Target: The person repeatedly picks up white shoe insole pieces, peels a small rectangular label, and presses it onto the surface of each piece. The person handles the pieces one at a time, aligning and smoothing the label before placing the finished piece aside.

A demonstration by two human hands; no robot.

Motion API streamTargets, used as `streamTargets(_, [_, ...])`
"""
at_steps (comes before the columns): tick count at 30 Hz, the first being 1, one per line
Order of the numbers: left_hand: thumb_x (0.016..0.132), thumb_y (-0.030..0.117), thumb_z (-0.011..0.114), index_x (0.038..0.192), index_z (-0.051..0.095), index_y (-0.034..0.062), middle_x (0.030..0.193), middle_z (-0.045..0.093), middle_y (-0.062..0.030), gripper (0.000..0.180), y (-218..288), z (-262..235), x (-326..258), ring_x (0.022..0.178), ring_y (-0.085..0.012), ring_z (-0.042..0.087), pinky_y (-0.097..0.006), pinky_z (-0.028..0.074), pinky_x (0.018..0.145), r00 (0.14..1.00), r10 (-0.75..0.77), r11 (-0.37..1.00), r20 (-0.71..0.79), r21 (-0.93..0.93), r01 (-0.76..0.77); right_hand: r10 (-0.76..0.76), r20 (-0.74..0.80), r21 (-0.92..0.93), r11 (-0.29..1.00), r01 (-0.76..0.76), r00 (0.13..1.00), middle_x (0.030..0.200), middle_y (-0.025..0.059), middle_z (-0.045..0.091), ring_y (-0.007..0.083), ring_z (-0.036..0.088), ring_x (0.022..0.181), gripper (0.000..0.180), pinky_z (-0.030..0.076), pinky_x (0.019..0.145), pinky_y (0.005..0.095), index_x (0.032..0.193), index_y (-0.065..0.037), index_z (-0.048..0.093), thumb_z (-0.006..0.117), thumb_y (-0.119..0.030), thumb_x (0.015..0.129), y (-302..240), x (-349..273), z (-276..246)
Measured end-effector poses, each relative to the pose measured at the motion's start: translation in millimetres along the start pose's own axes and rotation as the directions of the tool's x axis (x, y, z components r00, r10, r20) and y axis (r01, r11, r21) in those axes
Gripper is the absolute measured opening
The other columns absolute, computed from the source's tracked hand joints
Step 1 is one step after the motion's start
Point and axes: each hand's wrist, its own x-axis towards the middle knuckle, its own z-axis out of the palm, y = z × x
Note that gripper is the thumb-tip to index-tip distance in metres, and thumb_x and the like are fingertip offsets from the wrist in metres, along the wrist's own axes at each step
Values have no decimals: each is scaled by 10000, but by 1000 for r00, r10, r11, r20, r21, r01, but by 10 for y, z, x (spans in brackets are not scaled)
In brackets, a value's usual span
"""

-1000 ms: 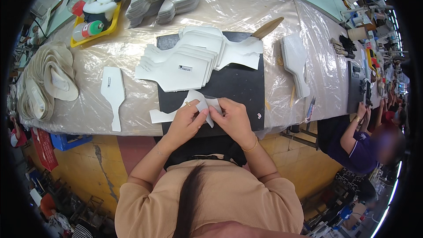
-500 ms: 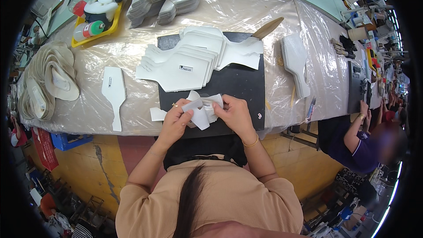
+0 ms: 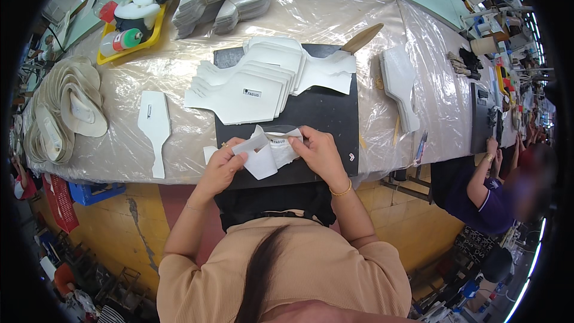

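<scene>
In front of me, over the near edge of a black mat [image 3: 335,119], both hands grip thin white material. My left hand [image 3: 222,167] pinches a folded white sheet [image 3: 260,166] with a small cut-out near its upper right. My right hand [image 3: 318,152] has thumb and fingers closed on a white shoe-part piece [image 3: 283,154] bearing a small printed label. The sheet partly overlaps the piece. Beyond my hands, a fanned pile of white cut shoe pieces [image 3: 239,91] lies on the mat, the top one labelled. Another small white end [image 3: 209,154] shows beside my left hand.
Left of the mat are a single white piece [image 3: 154,121], nested beige shoe uppers [image 3: 66,107] and a yellow basket [image 3: 156,31] with a bottle. A wooden tool [image 3: 363,38] and a white stack [image 3: 399,87] stand right. A person [image 3: 472,194] works at far right.
My left hand has moved slightly left and down, drawing the white sheet away from the labelled piece. More of the printed label now shows. My right hand stays nearly in place.
</scene>
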Motion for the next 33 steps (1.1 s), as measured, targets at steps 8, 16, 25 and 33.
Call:
streamTargets(8, [1016,178,532,1156,643,9,935,484,49,246,-15,-186,-97,764,-48,402,-207,349,695,999,-44,999,22,-20,45,7,9,-39,999,-7,1000,616,141,614,98,509,513,281,407,499,292,939,65,675,685,-216,933,9,54,3])
streamTargets(16, [1032,217,535,1177,629,14,932,543,26,267,90,-250,-129,817,-54,468,-217,394,735,995,-90,992,48,90,86,14,15,-25,1000,-13,1000,672,152,649,91,540,560,293,420,525,286,964,60,677,685,-232,940,-4,69,-16])
streamTargets(25, [1036,194,546,1169,624,-31,946,589,-15,272,267,181,-21,877,-91,526,-247,434,808,989,145,965,1,223,-142,180,31,358,917,-179,983,879,140,731,131,688,693,280,551,601,265,1075,47,598,698,-178,943,-55,-40,60])
streamTargets(33, [1024,186,570,1158,623,-39,961,603,-29,267,218,282,132,884,-98,540,-257,451,808,987,158,978,1,135,-157,246,78,228,939,-258,966,911,92,707,127,697,747,530,552,598,237,1306,10,512,775,-55,850,-60,-87,-96])
